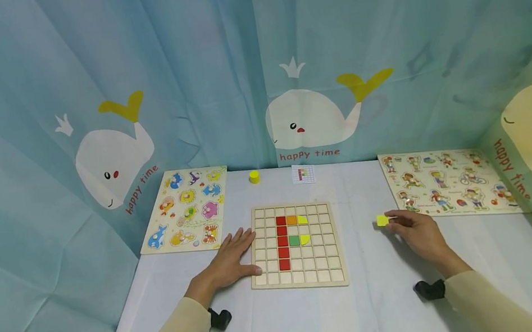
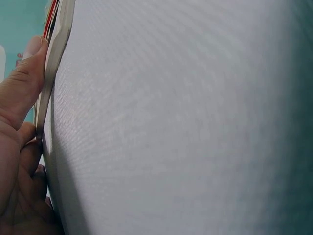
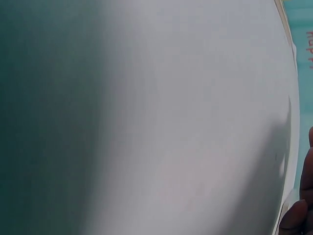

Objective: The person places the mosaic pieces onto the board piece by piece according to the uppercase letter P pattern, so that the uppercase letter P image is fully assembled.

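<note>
A wooden grid board lies on the table. In its cells sit a column of red squares, an orange square, a green square and two yellow rounded pieces. My left hand rests at the board's left side with fingers spread; in the left wrist view its thumb lies against the board's edge. To the right of the board, my right hand pinches a small yellow block between thumb and fingers. Only some fingers show in the right wrist view, the block being out of sight there.
Behind the board are a yellow cylinder and a small card printed with a coloured grid pattern. A sea-animal puzzle board lies at the left, a puzzle board with figures at the right. A whale-print curtain encloses the table.
</note>
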`<state>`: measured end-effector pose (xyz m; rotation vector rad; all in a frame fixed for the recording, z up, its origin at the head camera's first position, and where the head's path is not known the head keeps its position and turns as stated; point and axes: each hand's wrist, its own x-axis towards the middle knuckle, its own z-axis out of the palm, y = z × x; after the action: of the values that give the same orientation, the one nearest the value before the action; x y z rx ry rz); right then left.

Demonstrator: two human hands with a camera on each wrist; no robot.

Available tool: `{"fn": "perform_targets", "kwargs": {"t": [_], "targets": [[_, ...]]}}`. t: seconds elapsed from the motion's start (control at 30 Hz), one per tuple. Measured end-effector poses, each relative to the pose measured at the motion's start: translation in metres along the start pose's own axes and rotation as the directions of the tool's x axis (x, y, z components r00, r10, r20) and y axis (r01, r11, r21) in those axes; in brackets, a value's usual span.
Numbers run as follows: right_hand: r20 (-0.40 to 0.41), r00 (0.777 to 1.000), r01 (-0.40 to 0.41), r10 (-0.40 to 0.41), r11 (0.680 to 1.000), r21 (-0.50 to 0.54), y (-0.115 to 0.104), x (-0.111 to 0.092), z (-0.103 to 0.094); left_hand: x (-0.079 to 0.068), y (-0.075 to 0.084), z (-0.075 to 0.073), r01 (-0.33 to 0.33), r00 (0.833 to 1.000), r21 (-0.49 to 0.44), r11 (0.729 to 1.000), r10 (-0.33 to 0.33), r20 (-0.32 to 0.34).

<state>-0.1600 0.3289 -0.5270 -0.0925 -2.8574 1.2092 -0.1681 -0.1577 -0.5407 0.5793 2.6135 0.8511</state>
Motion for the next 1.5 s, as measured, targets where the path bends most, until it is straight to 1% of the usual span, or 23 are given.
{"fn": "perform_targets", "kwargs": {"t": [0.27, 0.57, 0.8, 0.93, 1.13, 1.33, 1.5], "targets": [[0.002, 0.999, 0.041, -0.041, 0.998, 0.037, -0.018, 0.012, 0.022, 0.000, 0.000, 0.000, 0.007, 1.000, 0.006, 1.000, -0.007, -0.003], [0.041, 0.998, 0.044, -0.049, 0.994, 0.104, -0.054, 0.022, 0.053, 0.000, 0.000, 0.001, 0.013, 1.000, 0.003, 1.000, -0.013, -0.004], [0.071, 0.995, 0.055, -0.065, 0.989, 0.138, -0.080, 0.025, 0.077, 0.000, 0.000, 0.001, 0.019, 1.000, 0.000, 1.000, -0.019, 0.003], [0.094, 0.993, 0.059, -0.075, 0.986, 0.157, -0.092, 0.026, 0.088, 0.000, 0.000, 0.001, 0.015, 1.000, 0.002, 1.000, -0.015, 0.004], [0.117, 0.988, 0.087, -0.106, 0.984, 0.158, -0.102, 0.028, 0.099, 0.000, 0.001, 0.000, 0.014, 1.000, -0.002, 1.000, -0.014, 0.003], [0.142, 0.983, 0.098, -0.120, 0.983, 0.153, -0.107, 0.029, 0.110, 0.000, 0.001, 0.000, 0.014, 1.000, -0.008, 1.000, -0.014, 0.001], [0.173, 0.976, 0.107, -0.129, 0.986, 0.128, -0.110, 0.028, 0.116, -0.001, 0.001, 0.000, 0.019, 1.000, -0.008, 1.000, -0.019, 0.002]]}}
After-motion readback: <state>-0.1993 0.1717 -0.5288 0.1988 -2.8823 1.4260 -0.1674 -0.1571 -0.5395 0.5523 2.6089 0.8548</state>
